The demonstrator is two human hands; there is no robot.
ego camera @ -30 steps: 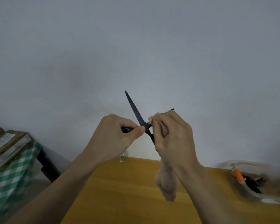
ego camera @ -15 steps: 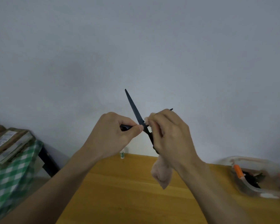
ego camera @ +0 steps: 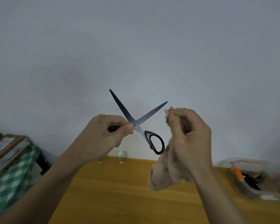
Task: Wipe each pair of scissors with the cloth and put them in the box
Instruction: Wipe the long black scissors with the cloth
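Centre of the frame: black-handled scissors (ego camera: 137, 125) held up against the pale wall (ego camera: 139, 46), blades spread wide into an X, one tip pointing to the upper left, the other to the upper right. Left hand (ego camera: 102, 136) curled tight around one handle, thumb pressed right by the pivot screw; other handle loop dangling free, lower right of the pivot. Just right of that, right hand (ego camera: 187, 135) bunched closed around a pinkish fluffy cloth (ego camera: 166, 173), a tuft poking out above the thumb and the rest drooping down below the wrist. Cloth apart from the blades, close to the right-pointing tip but not touching; the hanging part looks right next to the free handle loop, can't tell if touching. Down below, yellow wooden table (ego camera: 120, 191) across the bottom of the frame. Clear plastic box (ego camera: 255, 180) at the lower right edge, dark stuff and something orange inside, too blurry to call. Two small white tubes with green labels (ego camera: 120, 157) standing at the far table edge, under the scissors. Lower left: green checked cloth (ego camera: 10, 178) with a stack of flat cardboard (ego camera: 5, 147) on top.
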